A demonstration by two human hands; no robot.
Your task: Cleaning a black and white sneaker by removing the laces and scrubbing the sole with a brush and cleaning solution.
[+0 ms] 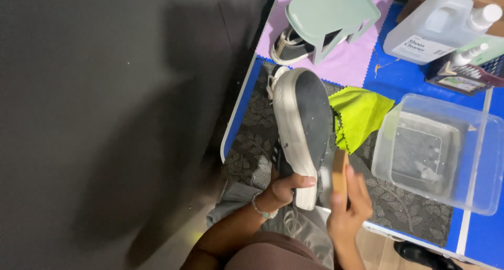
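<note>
My left hand [283, 188] grips a dark sneaker [302, 125] by its heel end and holds it tilted on its side, with the grey sole and white rim facing up. A beaded bracelet sits on that wrist. My right hand [349, 204] holds a wooden-backed brush [339, 170] upright against the sole's right edge near the heel. The shoe hangs over a dark leaf-patterned mat [252, 139].
A lime-green cloth [362, 112] lies right of the shoe. A clear plastic tub [441, 152] with water stands further right. Behind are a second sneaker [289, 47] under a pale green shoe stand [331, 13], a large cleaner jug [436, 28] and a small basket [467, 73]. A dark wall is left.
</note>
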